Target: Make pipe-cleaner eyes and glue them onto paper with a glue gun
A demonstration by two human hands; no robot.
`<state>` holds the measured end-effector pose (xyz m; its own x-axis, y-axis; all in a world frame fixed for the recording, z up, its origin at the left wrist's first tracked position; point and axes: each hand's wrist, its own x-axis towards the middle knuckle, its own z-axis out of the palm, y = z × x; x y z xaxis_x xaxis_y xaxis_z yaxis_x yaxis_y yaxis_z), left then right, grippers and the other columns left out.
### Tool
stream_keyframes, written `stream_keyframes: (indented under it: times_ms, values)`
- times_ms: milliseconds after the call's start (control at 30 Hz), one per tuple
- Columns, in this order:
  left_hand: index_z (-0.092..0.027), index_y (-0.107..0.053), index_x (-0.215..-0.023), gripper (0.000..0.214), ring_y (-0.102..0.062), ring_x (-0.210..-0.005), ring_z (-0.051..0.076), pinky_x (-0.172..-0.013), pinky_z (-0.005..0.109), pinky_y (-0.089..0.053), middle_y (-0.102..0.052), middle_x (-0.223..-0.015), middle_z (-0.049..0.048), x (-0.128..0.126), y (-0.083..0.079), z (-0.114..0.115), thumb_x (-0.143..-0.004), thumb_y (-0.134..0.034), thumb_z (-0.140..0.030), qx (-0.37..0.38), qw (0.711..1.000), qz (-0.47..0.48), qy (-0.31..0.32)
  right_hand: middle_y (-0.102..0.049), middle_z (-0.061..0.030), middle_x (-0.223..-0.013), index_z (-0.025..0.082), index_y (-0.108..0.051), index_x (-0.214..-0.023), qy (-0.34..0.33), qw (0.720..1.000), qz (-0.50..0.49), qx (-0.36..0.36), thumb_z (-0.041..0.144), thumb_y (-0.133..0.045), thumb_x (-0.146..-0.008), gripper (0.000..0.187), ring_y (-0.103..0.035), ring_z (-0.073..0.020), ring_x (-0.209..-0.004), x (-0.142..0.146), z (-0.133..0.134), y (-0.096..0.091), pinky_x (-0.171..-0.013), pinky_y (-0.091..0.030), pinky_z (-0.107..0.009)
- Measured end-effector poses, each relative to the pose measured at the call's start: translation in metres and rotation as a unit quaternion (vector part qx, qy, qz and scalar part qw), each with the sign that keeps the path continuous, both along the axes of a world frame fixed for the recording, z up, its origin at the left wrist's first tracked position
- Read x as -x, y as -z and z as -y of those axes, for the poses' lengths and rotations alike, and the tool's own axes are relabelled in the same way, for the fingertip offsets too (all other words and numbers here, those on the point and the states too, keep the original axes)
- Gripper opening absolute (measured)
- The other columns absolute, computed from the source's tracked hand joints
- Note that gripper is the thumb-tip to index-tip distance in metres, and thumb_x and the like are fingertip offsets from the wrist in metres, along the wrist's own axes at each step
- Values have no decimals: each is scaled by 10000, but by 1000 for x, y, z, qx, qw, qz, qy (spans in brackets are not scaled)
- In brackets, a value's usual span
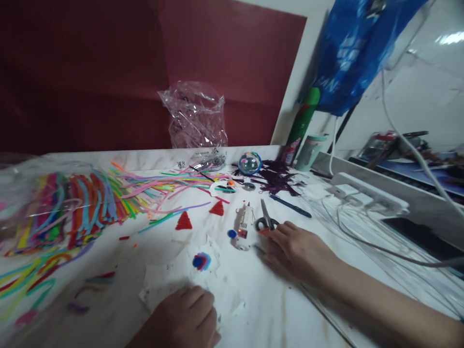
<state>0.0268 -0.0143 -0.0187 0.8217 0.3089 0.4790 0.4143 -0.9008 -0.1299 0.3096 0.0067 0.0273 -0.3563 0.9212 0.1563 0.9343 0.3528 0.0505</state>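
Observation:
My right hand [295, 249] lies on the white table with its fingers stretched toward the scissors [266, 220], the fingertips at the black and orange handles. A white glue gun [242, 224] lies just left of the scissors. My left hand [186, 316] rests near the front edge with its fingers curled down on a crumpled clear sheet [174, 275]. A small coiled disc of blue, pink and red [201, 261] sits on that sheet just beyond the left hand. Two red triangles [183, 221] [217, 209] lie farther back.
A heap of coloured pipe cleaners [72, 203] covers the left side, partly under clear plastic. A clear bag [195, 118] stands at the back. A blue pen [290, 205], purple shreds [277, 176], a power strip [366, 193] and white cables [380, 241] fill the right.

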Motion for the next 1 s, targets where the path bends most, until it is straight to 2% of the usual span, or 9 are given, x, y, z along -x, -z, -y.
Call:
stream_keyframes:
  times_ms: [100, 233, 367, 467, 567, 700, 767, 867, 1000]
  values:
    - [-175, -513, -682, 175, -530, -683, 155, -671, 271, -468, -550, -659, 12, -2, 0, 0, -851, -530, -134, -2, 1000, 10, 1, -661, -143, -938, 104, -586, -1141, 1, 999, -46, -13, 263, -589, -789, 387, -596, -299, -910, -1, 4, 15, -725, -517, -406]
    - [-179, -487, -687, 176, -514, -666, 146, -658, 262, -451, -543, -662, 2, -4, -2, -1, -843, -565, -156, -9, 1000, -4, -1, -651, -137, -896, 90, -581, -1077, -45, 994, -82, -49, 206, -562, -805, 296, -595, -269, -871, -10, -4, 17, -710, -523, -377]
    - [-180, -476, -698, 165, -502, -651, 141, -637, 261, -428, -538, -669, -7, -4, -4, -2, -832, -568, -149, 11, 1000, -11, 1, -647, -139, -839, 126, -592, -946, -91, 983, -71, -140, 260, -557, -835, 177, -597, -262, -789, -42, -32, 10, -690, -513, -381]
    - [-181, -477, -686, 166, -496, -649, 152, -618, 279, -406, -533, -658, -6, -4, -5, 0, -803, -565, -100, 23, 1000, -20, 8, -648, -133, -787, 136, -596, -913, -93, 981, -74, -157, 264, -553, -834, 157, -598, -265, -757, -68, -59, 11, -650, -512, -371]
    - [-178, -490, -683, 169, -486, -644, 157, -587, 285, -382, -544, -670, -5, -5, -9, 4, -768, -623, -119, 40, 999, -34, -2, -661, -139, -789, 137, -613, -895, -105, 978, -75, -161, 289, -534, -840, 180, -611, -267, -745, -82, -77, 22, -645, -517, -374]
    - [-172, -511, -689, 183, -495, -671, 163, -595, 289, -392, -562, -694, -4, -4, -18, 8, -768, -674, -193, 69, 996, -57, -18, -681, -134, -786, 146, -643, -917, -135, 972, -86, -172, 342, -485, -861, 258, -638, -264, -729, -90, -87, 39, -636, -524, -375]
    - [-167, -523, -693, 179, -498, -673, 166, -588, 294, -392, -567, -701, 2, -4, -23, 10, -789, -665, -216, 71, 995, -74, -19, -680, -126, -746, 145, -657, -906, -150, 968, -93, -176, 375, -469, -877, 299, -642, -255, -676, -92, -87, 41, -599, -521, -366]
    - [-159, -540, -705, 169, -500, -664, 171, -575, 301, -393, -575, -705, 11, -5, -30, 12, -800, -659, -232, 64, 994, -84, -22, -681, -122, -769, 156, -671, -924, -157, 964, -105, -186, 389, -484, -893, 300, -646, -255, -691, -85, -82, 33, -610, -513, -365]
    - [-155, -534, -650, 215, -493, -615, 161, -553, 299, -377, -566, -646, 21, -5, -35, 11, -865, -541, -164, 61, 998, -20, 5, -670, -112, -807, 170, -666, -912, -160, 957, -160, -183, 315, -496, -904, 224, -634, -240, -741, -44, -64, 11, -659, -506, -347]
